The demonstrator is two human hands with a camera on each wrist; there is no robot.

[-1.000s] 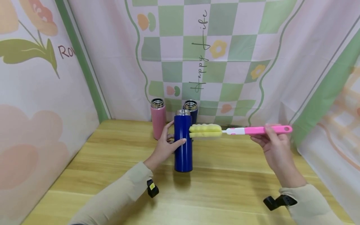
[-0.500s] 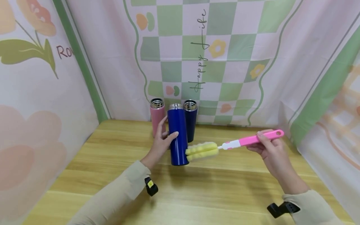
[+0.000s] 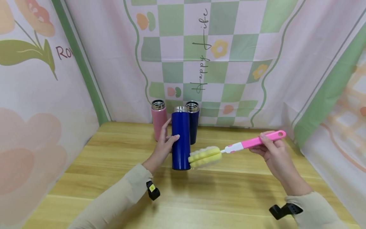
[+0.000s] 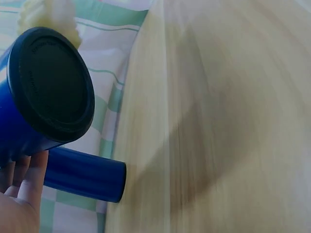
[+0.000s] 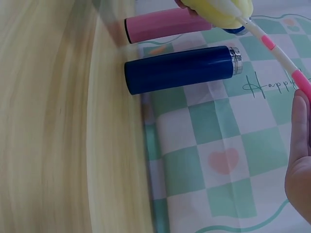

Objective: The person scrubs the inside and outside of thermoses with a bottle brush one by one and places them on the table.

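Note:
My left hand (image 3: 163,147) grips a bright blue thermos bottle (image 3: 180,143) around its side, and its dark base (image 4: 54,83) hangs above the table in the left wrist view. The bottle's steel neck is lidless and points up. In my right hand (image 3: 277,159) is a bottle brush (image 3: 233,148), pinched by its pink handle (image 3: 264,139). Its yellow sponge head (image 3: 205,156) lies against the lower right side of the blue bottle. Behind stand a pink bottle (image 3: 159,119), partly hidden by my left fingers, and a navy bottle (image 5: 180,70), both upright with open mouths.
The wooden table (image 3: 217,197) ends at the back against a hanging checkered cloth (image 3: 217,70). More printed cloth (image 3: 31,133) hangs on the left side, and another cloth panel (image 3: 340,121) on the right. Black wrist cameras (image 3: 286,210) sit on both cuffs.
The blue bottle has moved slightly up and left, tilting midway and straightening again. The brush head has slid from the bottle's upper side down to near its base, with the handle now slanted.

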